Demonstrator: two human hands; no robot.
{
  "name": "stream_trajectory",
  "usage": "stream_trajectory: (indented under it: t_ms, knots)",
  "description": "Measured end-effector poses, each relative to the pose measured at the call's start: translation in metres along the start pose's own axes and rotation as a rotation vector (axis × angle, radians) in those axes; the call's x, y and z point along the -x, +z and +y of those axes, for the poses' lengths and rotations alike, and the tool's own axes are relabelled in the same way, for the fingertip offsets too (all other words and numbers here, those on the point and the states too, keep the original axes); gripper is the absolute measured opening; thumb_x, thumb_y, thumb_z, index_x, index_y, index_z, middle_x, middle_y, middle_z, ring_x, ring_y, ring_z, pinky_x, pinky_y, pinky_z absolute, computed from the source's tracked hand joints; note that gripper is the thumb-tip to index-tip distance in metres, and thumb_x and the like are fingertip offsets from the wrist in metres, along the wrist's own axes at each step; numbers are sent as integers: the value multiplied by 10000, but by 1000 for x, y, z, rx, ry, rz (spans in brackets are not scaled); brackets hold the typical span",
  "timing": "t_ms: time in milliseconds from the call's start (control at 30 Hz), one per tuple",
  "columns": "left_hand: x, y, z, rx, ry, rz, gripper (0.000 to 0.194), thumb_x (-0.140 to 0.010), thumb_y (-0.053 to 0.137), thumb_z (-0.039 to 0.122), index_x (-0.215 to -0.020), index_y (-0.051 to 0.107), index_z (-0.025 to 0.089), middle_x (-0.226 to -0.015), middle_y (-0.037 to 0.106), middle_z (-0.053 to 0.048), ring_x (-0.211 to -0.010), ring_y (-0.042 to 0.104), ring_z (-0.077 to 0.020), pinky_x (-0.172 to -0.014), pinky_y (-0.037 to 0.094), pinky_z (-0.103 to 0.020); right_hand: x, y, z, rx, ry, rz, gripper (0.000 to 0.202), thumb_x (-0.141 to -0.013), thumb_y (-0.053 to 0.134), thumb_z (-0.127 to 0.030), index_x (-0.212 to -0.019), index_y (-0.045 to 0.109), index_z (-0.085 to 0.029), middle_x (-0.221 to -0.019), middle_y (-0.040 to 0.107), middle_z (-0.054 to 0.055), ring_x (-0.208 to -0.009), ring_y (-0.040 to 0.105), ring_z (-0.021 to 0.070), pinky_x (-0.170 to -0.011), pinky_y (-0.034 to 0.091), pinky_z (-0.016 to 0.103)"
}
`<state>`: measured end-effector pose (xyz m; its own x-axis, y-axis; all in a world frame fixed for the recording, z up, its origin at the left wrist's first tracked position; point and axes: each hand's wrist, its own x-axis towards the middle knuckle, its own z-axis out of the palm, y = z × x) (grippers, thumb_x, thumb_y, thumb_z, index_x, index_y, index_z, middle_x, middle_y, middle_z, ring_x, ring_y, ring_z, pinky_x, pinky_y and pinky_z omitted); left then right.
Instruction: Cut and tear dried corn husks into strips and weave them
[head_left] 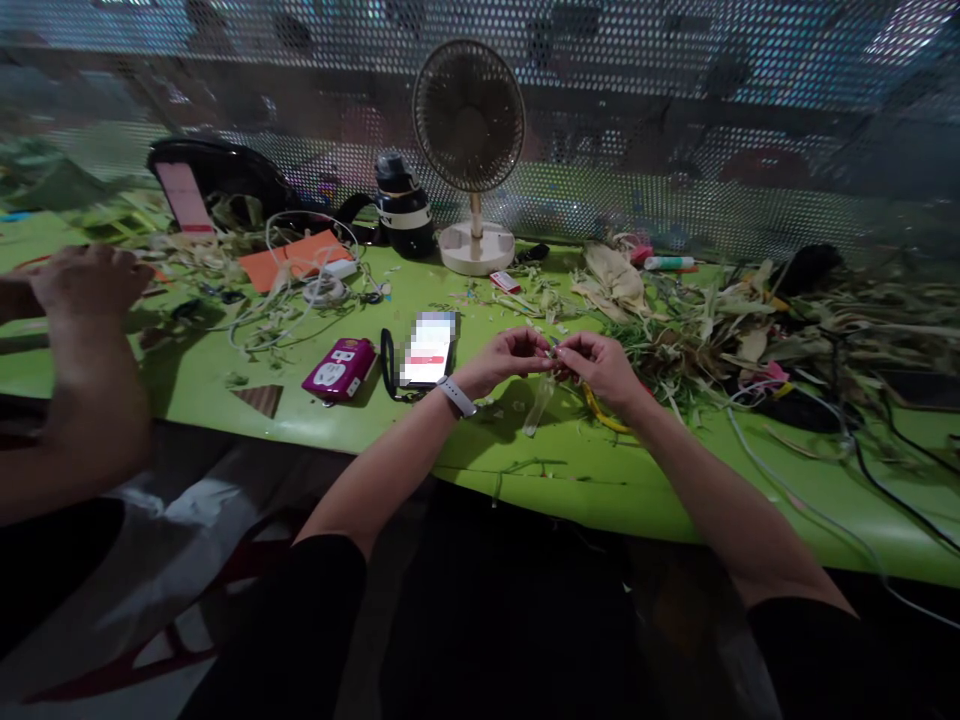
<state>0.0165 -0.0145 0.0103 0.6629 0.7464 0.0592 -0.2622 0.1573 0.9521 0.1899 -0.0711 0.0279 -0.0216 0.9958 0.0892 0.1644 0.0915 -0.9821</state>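
We have both hands up over the green table (420, 440), their fingertips brought together near the middle. Our left hand (510, 360) pinches from one side and our right hand (600, 372) from the other, with a small green piece (553, 352) caught between them – too small and dim for us to say exactly what it is. A pale clear strip (535, 408) shows just below the fingers; whether it hangs from them or lies on the table, we cannot tell. A yellow loop (600, 415) lies partly under our right hand, and a heap of cut green stems (652, 350) spreads just beyond it.

As for how far along things are, the small green piece is in our grip and not set down, so we judge this bit of handwork to be partway through. The loose scraps and the dry husks (615, 280) suggest that a good deal of plant matter is already pulled apart, while the heap looks like plenty left to sort – though we see no finished item to count by.

On our left side lie a lit phone (431, 345) and a magenta case (341, 370), and farther left a co-worker's hand (94, 285) is over the table
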Motion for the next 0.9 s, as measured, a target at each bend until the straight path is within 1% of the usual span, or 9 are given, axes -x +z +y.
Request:
stream_trajectory:
  t_ms: [133,267,333,433,500,567,733,800,900]
  knots:
    - [1,3,0,-29,18,27,376,-569,876,250,-828,638,119,-804,664,2,-763,626,-88,-823,482,-279,1,1,1,13,-26,-23,332,-711,730,-493,-752,605,-188,-664,650,9,-524,586,121,-502,474,262]
    - [0,2,-1,-78,26,26,324,-571,871,285,-729,646,112,-764,662,-3,-745,609,-86,-791,470,-264,0,1,1,-17,-51,-8,388,-672,754,-544,-744,602,-194,-649,624,-10,-504,569,108,-500,490,259]
    - [0,1,0,-102,24,49,322,-571,870,302,-717,650,118,-729,647,9,-694,578,-70,-711,450,-228,-1,0,0,-19,-47,-2,422,-658,760,-577,-740,608,-192,-639,619,-12,-503,570,104,-487,478,247]
    - [1,2,3,-101,20,118,320,-598,856,338,-722,641,136,-675,604,38,-578,482,-35,-551,353,-182,-3,-3,-2,-11,-32,18,479,-652,740,-642,-722,607,-188,-593,605,-14,-487,564,104,-454,438,232]
    - [2,3,5,-49,44,150,332,-601,855,352,-713,625,142,-654,580,50,-534,425,-22,-505,304,-175,-4,-4,-2,-1,-21,32,510,-645,726,-677,-703,596,-187,-560,599,-15,-466,551,103,-438,413,231]
    - [2,5,6,13,68,154,345,-590,863,347,-703,612,141,-661,583,49,-523,406,-16,-495,294,-170,-4,-4,-1,12,-13,22,524,-644,715,-695,-694,590,-188,-544,602,-12,-449,537,104,-432,399,237]
    - [3,5,6,97,40,181,336,-594,865,296,-695,586,139,-714,627,34,-535,450,-12,-455,279,-149,-4,-1,2,24,0,-51,535,-628,711,-717,-667,571,-202,-550,606,-11,-460,529,114,-460,432,265]
    - [2,4,5,136,21,163,354,-588,870,297,-699,574,138,-709,630,35,-529,478,-13,-420,250,-138,-5,-1,3,24,5,-59,537,-628,712,-716,-671,568,-200,-551,601,-13,-461,523,112,-463,430,267]
    - [1,3,4,167,-43,124,377,-582,878,296,-710,563,133,-666,613,40,-502,505,-15,-380,213,-132,-5,-2,5,26,2,-83,529,-654,694,-710,-680,564,-197,-544,588,-15,-464,519,109,-464,417,262]
